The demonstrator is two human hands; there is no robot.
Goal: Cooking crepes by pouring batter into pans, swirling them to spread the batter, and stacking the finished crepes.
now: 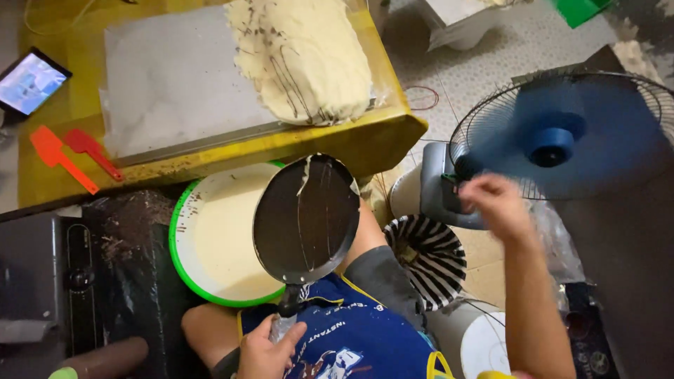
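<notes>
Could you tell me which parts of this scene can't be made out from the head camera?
- Right hand: motion-blurred, so its fingers are unclear.
- Fan: blades a spinning blue blur.
- Pan handle: mostly hidden inside the left hand.
- Green-rimmed bowl: right side covered by the pan.
- Tablet: screen too small to read.

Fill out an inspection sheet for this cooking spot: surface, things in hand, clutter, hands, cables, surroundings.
Surface: yellow table smeared with dark batter, under a grey sheet.
Things in hand: dark pan, tilted, streaked pale, over a green-rimmed basin of pale batter.
Clutter: stacked pale crepes; two red spatulas; tablet; striped basket.
Hands: left hand grips the pan handle; right hand raised, blurred, holds nothing visible.
Cables: thin red loop on the floor.
Surroundings: blue fan spinning; black stove; tiled floor.
</notes>
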